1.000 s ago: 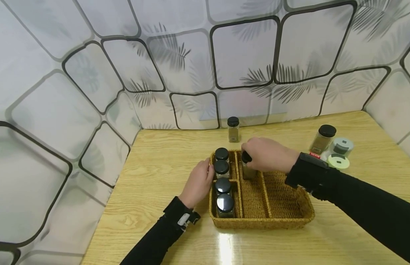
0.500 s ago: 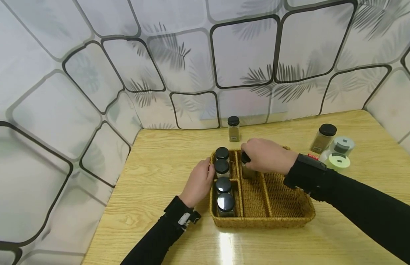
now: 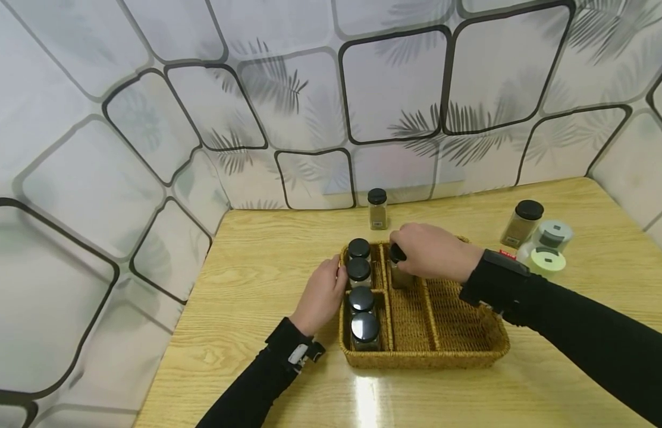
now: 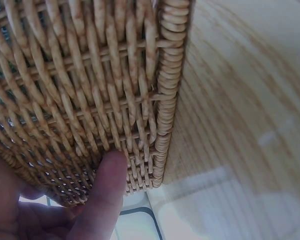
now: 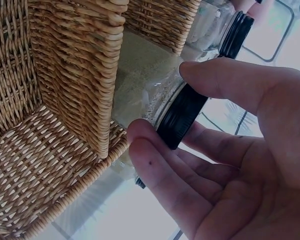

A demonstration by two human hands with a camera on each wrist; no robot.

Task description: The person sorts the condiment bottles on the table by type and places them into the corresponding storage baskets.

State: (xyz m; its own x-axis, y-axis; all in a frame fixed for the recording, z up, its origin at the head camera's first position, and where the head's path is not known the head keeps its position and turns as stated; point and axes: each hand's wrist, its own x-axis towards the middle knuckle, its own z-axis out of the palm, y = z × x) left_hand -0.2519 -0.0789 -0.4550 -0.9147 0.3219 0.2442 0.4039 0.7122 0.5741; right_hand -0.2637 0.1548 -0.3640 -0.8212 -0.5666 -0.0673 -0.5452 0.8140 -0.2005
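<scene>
My right hand (image 3: 435, 251) pinches a spice jar (image 5: 140, 82) by its black lid (image 5: 182, 115), thumb on one side and fingers on the other. The jar stands upright at the back of the middle compartment of a wicker basket (image 3: 424, 360). My left hand (image 3: 320, 295) holds the basket's left side near the back. In the left wrist view one finger (image 4: 107, 185) presses the outer wicker wall; the thumb's contact is hidden there. Several black-lidded jars line the left compartments, among them a front jar (image 3: 365, 328) and a back jar (image 3: 358, 249).
Behind the basket, near the wall covering, stands another spice jar (image 3: 377, 209). At the back right are a larger black-lidded jar (image 3: 521, 224), a container with a pale lid (image 3: 554, 233) and one with a yellow-green lid (image 3: 547, 260). The basket's right compartment (image 3: 461, 321) lies under my right forearm.
</scene>
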